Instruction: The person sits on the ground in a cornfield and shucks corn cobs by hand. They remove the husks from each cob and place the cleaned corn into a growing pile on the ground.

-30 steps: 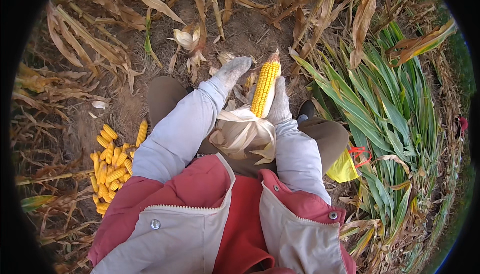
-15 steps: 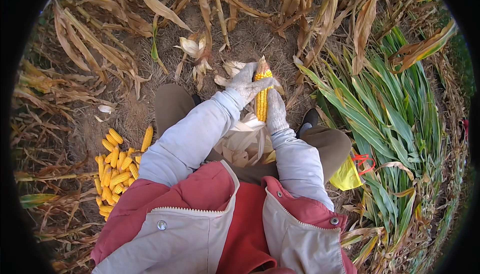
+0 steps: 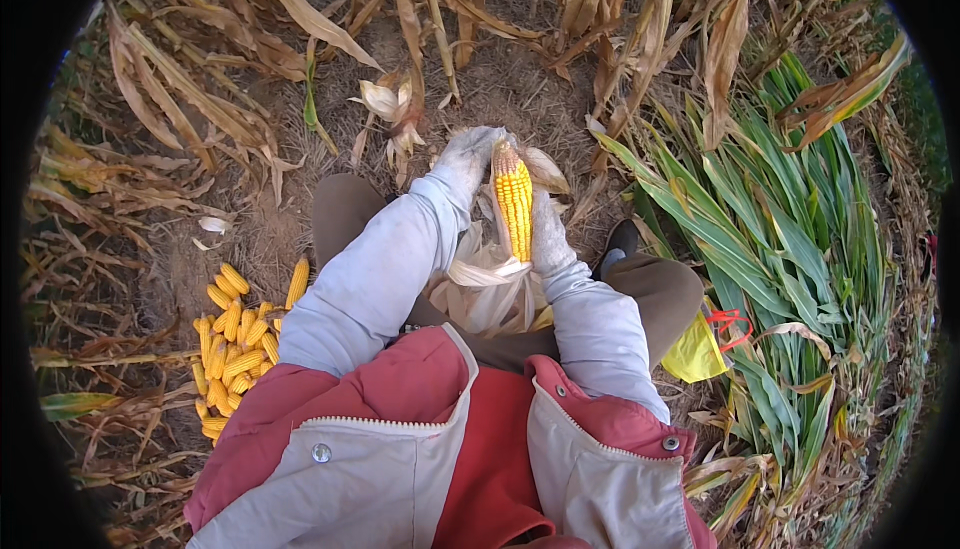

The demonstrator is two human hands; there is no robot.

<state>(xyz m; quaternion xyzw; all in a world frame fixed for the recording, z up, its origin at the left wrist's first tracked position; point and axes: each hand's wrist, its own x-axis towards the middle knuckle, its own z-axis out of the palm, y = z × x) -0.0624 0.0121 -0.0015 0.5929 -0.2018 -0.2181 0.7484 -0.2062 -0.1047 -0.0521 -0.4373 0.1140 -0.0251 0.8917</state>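
A yellow ear of corn (image 3: 514, 204) stands nearly upright between my two gloved hands, its brownish tip away from me. My right hand (image 3: 548, 234) is closed round the ear's right side and lower part; its fingers are mostly hidden behind the kernels. At the upper left of the ear, my left hand (image 3: 467, 157) has its fingers curled behind the tip. What those fingers grip is hidden. Pale, dry husk (image 3: 490, 284) hangs peeled back from the ear's base, over more husks between my legs. Another brown husk leaf (image 3: 545, 171) sticks out right of the tip.
A pile of bare corn ears (image 3: 238, 349) lies on the ground to my left. Dry stalks (image 3: 435, 24) stand ahead. Cut green corn leaves (image 3: 780, 239) are heaped at right, beside a yellow bag (image 3: 693, 352) with red handles. An empty husk (image 3: 388, 104) lies ahead.
My left hand has slid left off the ear's front, and its thumb no longer crosses the kernels. The ear has shifted slightly left and toward me, tilting its tip left.
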